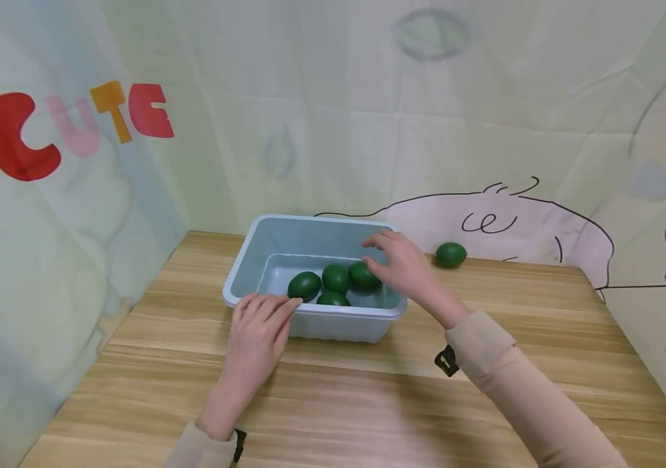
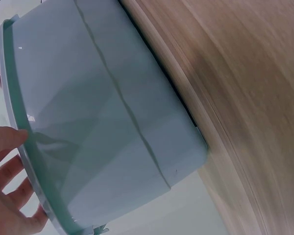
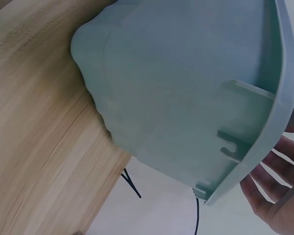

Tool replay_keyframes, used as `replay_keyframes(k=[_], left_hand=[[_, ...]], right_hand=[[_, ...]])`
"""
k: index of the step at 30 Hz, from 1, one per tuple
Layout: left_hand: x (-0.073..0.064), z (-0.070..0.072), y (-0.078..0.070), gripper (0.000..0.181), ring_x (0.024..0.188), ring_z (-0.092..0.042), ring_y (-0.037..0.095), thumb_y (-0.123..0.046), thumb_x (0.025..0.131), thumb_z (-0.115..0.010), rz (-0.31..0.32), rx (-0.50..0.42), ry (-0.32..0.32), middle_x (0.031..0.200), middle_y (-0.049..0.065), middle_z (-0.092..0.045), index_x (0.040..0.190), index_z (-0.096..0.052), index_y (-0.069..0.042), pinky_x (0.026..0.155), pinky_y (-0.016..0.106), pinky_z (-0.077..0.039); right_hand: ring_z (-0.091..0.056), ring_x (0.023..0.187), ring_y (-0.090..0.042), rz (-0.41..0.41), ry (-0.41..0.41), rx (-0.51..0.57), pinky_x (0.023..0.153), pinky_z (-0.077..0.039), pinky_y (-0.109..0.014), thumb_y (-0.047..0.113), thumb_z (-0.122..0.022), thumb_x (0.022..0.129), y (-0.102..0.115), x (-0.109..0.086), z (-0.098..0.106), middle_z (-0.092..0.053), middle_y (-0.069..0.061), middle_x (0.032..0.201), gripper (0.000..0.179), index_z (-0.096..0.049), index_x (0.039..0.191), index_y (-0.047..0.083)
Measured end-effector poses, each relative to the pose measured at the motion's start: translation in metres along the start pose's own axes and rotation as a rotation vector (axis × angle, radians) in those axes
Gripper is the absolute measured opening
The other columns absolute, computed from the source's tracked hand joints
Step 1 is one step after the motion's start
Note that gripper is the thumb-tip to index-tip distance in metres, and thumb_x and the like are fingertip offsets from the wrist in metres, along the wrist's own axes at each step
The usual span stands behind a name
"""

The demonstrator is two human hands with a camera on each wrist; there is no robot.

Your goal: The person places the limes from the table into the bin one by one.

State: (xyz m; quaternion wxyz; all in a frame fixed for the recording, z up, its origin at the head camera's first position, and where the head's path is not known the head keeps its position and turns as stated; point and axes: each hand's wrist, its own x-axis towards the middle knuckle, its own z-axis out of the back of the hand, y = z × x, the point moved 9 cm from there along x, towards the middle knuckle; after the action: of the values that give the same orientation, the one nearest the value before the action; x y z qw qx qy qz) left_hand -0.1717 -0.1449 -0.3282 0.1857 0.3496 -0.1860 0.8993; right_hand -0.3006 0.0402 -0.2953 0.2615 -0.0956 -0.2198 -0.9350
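A light blue-grey plastic bin [image 1: 333,325] sits on the wooden table, several dark green oval fruits [image 1: 305,286] lying on its floor. My left hand [image 1: 256,331] holds the bin's front rim near its left corner; in the left wrist view the thumb [image 2: 12,137] laps the rim from outside, the other fingers behind it. Over the bin's right side, my right hand [image 1: 403,266] has thumb and fingers spread apart, with nothing between them. Just beyond its thumb lies the rightmost fruit [image 1: 363,277], partly hidden by that hand.
Another dark green fruit [image 1: 451,255] lies on the table [image 1: 485,403] near its back edge, right of the bin. Printed cloth [image 1: 338,149] hangs behind the table and along both sides.
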Motion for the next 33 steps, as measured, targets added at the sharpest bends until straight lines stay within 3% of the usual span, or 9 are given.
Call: replay_keyframes(k=[5, 17, 24, 33], left_hand=[[0.000, 0.000, 0.000, 0.029, 0.100, -0.056, 0.022, -0.011, 0.080, -0.066, 0.000, 0.002, 0.004, 0.102, 0.003, -0.066, 0.108, -0.066, -0.016, 0.099, 0.046, -0.034], [-0.001, -0.001, 0.001, 0.028, 0.100, -0.056, 0.022, -0.011, 0.082, -0.065, 0.001, -0.004, -0.004, 0.102, 0.002, -0.066, 0.109, -0.066, -0.016, 0.099, 0.046, -0.033], [-0.001, 0.000, 0.001, 0.027, 0.100, -0.056, 0.022, -0.011, 0.081, -0.066, 0.001, -0.005, -0.006, 0.101, 0.003, -0.066, 0.108, -0.067, -0.016, 0.100, 0.046, -0.033], [0.000, 0.000, 0.000, 0.027, 0.100, -0.056, 0.022, -0.011, 0.081, -0.066, -0.003, -0.004, -0.007, 0.101, 0.003, -0.066, 0.108, -0.067, -0.016, 0.100, 0.046, -0.033]], right_hand=[[-0.055, 0.104, -0.022, -0.026, -0.030, 0.021, 0.083, -0.049, -0.038, 0.025, -0.058, 0.087, -0.009, -0.006, 0.000, -0.061, -0.004, 0.113, 0.028, -0.061, 0.112, 0.013], [-0.056, 0.101, -0.021, -0.066, -0.195, 0.048, 0.074, -0.050, -0.037, 0.021, -0.057, 0.087, -0.034, -0.021, 0.012, -0.061, -0.004, 0.110, 0.028, -0.061, 0.113, 0.013], [-0.057, 0.102, -0.023, -0.092, -0.205, 0.097, 0.081, -0.049, -0.041, 0.021, -0.055, 0.088, -0.052, -0.027, 0.008, -0.061, -0.007, 0.116, 0.032, -0.057, 0.119, 0.012], [-0.059, 0.097, -0.026, -0.108, -0.258, 0.105, 0.080, -0.049, -0.041, 0.019, -0.056, 0.088, -0.071, -0.035, 0.010, -0.063, -0.010, 0.110, 0.031, -0.058, 0.116, 0.009]])
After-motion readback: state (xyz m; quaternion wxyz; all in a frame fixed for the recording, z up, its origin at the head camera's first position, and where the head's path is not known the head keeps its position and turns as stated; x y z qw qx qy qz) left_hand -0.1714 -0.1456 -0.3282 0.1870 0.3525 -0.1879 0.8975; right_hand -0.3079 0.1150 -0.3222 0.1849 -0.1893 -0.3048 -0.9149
